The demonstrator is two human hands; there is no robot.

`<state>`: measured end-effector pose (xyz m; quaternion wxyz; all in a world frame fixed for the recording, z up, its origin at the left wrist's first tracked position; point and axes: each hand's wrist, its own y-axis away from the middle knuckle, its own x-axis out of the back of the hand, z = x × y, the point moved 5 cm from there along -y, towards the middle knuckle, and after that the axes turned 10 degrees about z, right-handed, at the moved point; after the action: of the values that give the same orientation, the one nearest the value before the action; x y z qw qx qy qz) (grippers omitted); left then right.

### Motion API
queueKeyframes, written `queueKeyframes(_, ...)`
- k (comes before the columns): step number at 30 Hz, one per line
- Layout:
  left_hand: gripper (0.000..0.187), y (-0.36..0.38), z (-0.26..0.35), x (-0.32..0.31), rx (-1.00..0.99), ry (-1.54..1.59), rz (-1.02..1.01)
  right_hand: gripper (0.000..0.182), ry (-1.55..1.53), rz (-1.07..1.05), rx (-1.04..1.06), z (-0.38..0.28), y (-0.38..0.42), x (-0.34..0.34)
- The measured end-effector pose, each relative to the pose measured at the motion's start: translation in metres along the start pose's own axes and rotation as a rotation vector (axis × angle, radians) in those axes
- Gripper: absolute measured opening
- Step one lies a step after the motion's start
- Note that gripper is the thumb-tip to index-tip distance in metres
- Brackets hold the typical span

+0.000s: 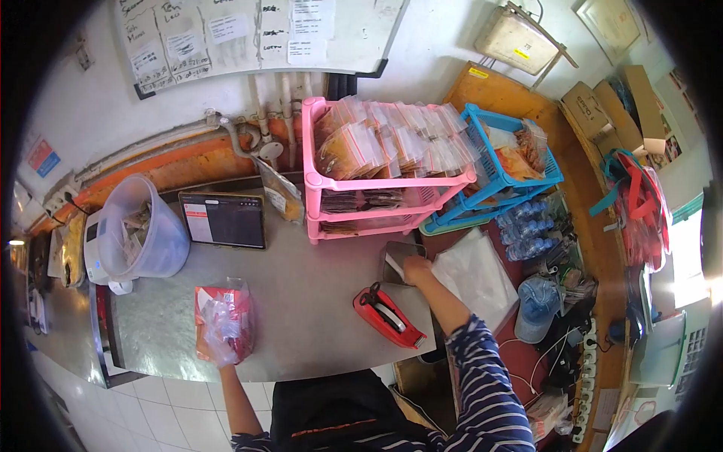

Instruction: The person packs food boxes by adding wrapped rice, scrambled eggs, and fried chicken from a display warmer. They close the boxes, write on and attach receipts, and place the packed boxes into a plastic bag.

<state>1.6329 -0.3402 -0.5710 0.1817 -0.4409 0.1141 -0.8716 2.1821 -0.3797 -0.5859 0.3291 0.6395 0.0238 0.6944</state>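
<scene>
At the left of the metal table (pixel 301 324), a red box (pixel 239 307) stands in a clear plastic bag (pixel 218 328). My left hand (pixel 225 360) is at the bag's lower end, its fingers mostly hidden by the plastic. My right hand (pixel 416 270) reaches into a small dark metal container (pixel 395 256) near the pink rack; its fingertips are hidden, and I cannot make out what they touch. A red tape dispenser (pixel 388 316) lies on the table, below and left of my right hand.
A pink rack (pixel 392 183) and a blue rack (pixel 501 181) hold small packets. Clear plastic sheets (pixel 474 279) lie right of the metal container. A tablet (pixel 223 220) and a translucent bucket (pixel 143 230) stand back left. Bottles (pixel 523 230) and a cap (pixel 537 309) are at right.
</scene>
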Motion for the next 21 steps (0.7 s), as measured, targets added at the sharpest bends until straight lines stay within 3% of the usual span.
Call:
queueKeyframes(4, 0.031, -0.02, -0.04, 0.022, 0.056, -0.032, 0.049, 0.024, -0.01, 0.128, -0.005, 0.01, 0.025, 0.033)
queueKeyframes(8, 0.03, -0.041, -0.096, 0.054, 0.145, -0.105, 0.114, 0.018, -0.152, 0.152, -0.033, 0.034, 0.028, 0.012)
queueKeyframes(10, 0.029, -0.049, -0.119, 0.066, 0.176, -0.117, 0.116, 0.016, -0.094, 0.295, -0.077, 0.047, 0.024, -0.003)
queueKeyframes(13, 0.028, -0.055, -0.137, 0.074, 0.186, -0.105, 0.086, 0.024, -0.041, 0.222, -0.086, 0.035, 0.047, 0.017)
queueKeyframes(17, 0.026, -0.059, -0.14, 0.07, 0.166, -0.04, -0.019, 0.022, 0.042, 0.2, 0.007, 0.027, 0.016, -0.021)
queueKeyframes(19, 0.025, -0.059, -0.131, 0.064, 0.141, 0.001, -0.096, 0.029, 0.019, 0.179, -0.235, 0.008, 0.02, -0.006)
queueKeyframes(21, 0.024, -0.057, -0.121, 0.063, 0.109, 0.044, -0.185, 0.033, 0.01, 0.149, -0.313, 0.011, -0.005, -0.027)
